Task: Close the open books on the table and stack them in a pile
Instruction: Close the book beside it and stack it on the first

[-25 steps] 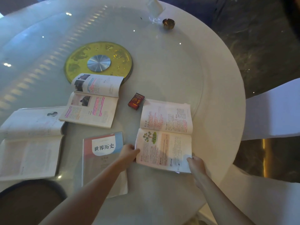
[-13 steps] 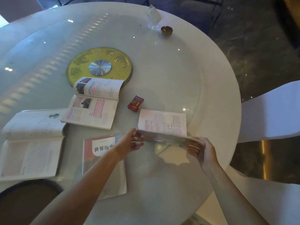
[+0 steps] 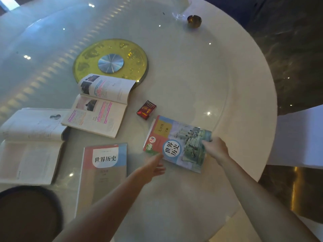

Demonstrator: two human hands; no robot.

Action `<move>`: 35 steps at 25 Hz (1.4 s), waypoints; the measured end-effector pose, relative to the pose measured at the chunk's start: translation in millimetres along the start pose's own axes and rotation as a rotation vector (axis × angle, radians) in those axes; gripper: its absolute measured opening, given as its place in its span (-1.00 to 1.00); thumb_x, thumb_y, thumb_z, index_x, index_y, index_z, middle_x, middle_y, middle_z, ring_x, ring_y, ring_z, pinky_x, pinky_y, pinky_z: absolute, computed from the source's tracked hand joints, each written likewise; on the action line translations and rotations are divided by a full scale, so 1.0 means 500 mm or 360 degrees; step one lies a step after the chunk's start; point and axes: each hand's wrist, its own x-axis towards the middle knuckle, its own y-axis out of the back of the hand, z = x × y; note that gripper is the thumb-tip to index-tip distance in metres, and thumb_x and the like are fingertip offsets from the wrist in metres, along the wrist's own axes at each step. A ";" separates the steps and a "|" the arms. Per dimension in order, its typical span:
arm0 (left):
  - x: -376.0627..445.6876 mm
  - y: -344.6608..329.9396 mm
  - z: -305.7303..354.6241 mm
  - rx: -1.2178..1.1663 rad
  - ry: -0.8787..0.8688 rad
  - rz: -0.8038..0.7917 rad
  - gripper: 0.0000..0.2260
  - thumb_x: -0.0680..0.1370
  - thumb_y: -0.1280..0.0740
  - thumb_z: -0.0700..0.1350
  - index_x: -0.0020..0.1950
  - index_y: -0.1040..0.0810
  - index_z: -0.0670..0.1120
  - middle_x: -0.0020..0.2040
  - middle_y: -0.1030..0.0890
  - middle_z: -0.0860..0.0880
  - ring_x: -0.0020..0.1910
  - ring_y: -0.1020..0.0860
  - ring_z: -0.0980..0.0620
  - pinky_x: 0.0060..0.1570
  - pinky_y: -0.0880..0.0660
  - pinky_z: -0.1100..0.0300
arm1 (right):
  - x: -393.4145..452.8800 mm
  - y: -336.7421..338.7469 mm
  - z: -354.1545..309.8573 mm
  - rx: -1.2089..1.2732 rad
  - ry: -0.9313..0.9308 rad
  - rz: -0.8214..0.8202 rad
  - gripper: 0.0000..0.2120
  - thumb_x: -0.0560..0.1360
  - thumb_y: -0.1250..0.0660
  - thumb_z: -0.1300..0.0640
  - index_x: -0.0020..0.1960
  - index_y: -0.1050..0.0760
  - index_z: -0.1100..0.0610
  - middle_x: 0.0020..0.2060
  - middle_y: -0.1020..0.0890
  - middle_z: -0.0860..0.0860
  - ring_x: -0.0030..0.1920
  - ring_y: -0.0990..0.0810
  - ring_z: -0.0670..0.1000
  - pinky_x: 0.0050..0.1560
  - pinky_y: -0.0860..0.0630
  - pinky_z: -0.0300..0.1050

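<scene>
A closed history book (image 3: 176, 143) with a colourful ship cover lies on the round white table (image 3: 201, 75), right of centre. My right hand (image 3: 215, 150) grips its right edge. At the book's lower left corner my left hand (image 3: 153, 165) touches it with fingers spread. To the left lies a second closed history book (image 3: 103, 173) with a pale pink and blue cover. Two books lie open: one with pink-marked pages (image 3: 100, 104) near the middle, and a larger pale one (image 3: 31, 145) at the far left.
A small red box (image 3: 146, 109) sits just above the ship-cover book. A yellow turntable disc (image 3: 111, 61) lies at the table's centre, and a small ashtray (image 3: 194, 20) at the far edge. A dark round seat (image 3: 28, 215) is at bottom left, a white chair (image 3: 300, 137) on the right.
The book under my hands was open a second ago; both hands folded its near half over, and it now lies closed with the cover up.
</scene>
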 end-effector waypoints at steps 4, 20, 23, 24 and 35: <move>0.032 -0.026 -0.013 -0.0092 -0.0041 0.0023 -0.81 0.58 -0.37 -0.09 0.06 -0.49 -0.20 -0.19 -0.51 -0.13 -0.24 -0.57 -0.05 -0.30 -0.61 0.20 | 0.049 -0.003 -0.001 -0.0471 0.0483 -0.0074 -0.35 0.58 -0.34 0.07 0.62 -0.24 0.13 0.59 -0.30 0.15 0.56 -0.31 0.21 0.48 -0.37 0.12; 0.030 -0.011 -0.031 0.0161 -0.0504 0.0250 -0.84 0.53 -0.40 -0.24 0.06 -0.48 -0.07 -0.18 -0.68 -0.11 -0.33 -0.64 -0.01 -0.33 -0.55 0.05 | -0.099 -0.076 0.145 0.0308 0.0040 -0.0396 -0.80 0.57 -0.29 0.05 0.04 -0.61 0.15 -0.06 -0.73 0.15 -0.09 -0.71 0.12 -0.04 -0.63 0.13; 0.010 0.029 -0.035 0.0041 -0.0549 0.0129 -0.85 0.60 -0.36 -0.19 0.14 -0.53 -0.02 -0.02 -0.71 -0.21 -0.12 -0.71 -0.17 -0.27 -0.58 0.02 | -0.123 -0.094 0.148 0.0457 -0.0016 -0.0465 -0.69 0.57 -0.30 0.11 0.01 -0.57 0.39 0.00 -0.66 0.41 -0.23 -0.63 0.11 -0.17 -0.51 0.00; 0.004 0.047 -0.035 0.0010 -0.0560 0.0115 -0.85 0.60 -0.36 -0.15 0.16 -0.54 0.00 0.03 -0.71 -0.22 -0.05 -0.71 -0.20 -0.29 -0.59 0.03 | -0.136 -0.100 0.142 0.0517 -0.0043 -0.0493 -0.72 0.58 -0.31 0.12 0.02 -0.59 0.37 -0.01 -0.68 0.39 -0.24 -0.65 0.13 -0.17 -0.51 -0.03; -0.072 0.375 -0.085 -0.0169 -0.0773 0.0521 -0.87 0.61 -0.38 -0.10 0.14 -0.62 -0.01 -0.07 -0.71 -0.12 -0.26 -0.73 0.07 -0.33 -0.67 0.06 | -0.306 -0.299 -0.059 0.0579 0.0169 -0.0806 -0.88 0.61 -0.32 0.28 0.09 -0.59 0.30 0.06 -0.71 0.31 -0.17 -0.71 0.15 -0.13 -0.69 0.11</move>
